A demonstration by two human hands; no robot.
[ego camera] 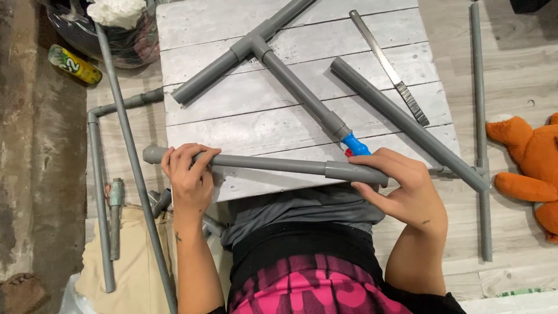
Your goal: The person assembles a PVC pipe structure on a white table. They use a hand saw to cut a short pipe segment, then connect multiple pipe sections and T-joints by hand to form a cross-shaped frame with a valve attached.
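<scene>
A white plank table (232, 125) carried a grey T-shaped pipe assembly (273, 64), a loose pipe (407, 125) and a saw blade (388, 67). At its near edge lay the grey pipe (273, 164), looking stiff, light and smooth. The left hand (187, 174) was clenched round one end; the right hand (401, 189) clasped its coupling (351, 171). Open room lay only centre-table.

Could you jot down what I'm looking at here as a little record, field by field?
Surface: white plank table
Left hand: wrapped around a long grey pipe near its left end
Right hand: gripping the coupling at the pipe's right end
On table: T-shaped pipe assembly with a blue-and-red valve, another straight pipe, a saw blade
On floor: more grey pipes, an orange stuffed toy, a can
</scene>
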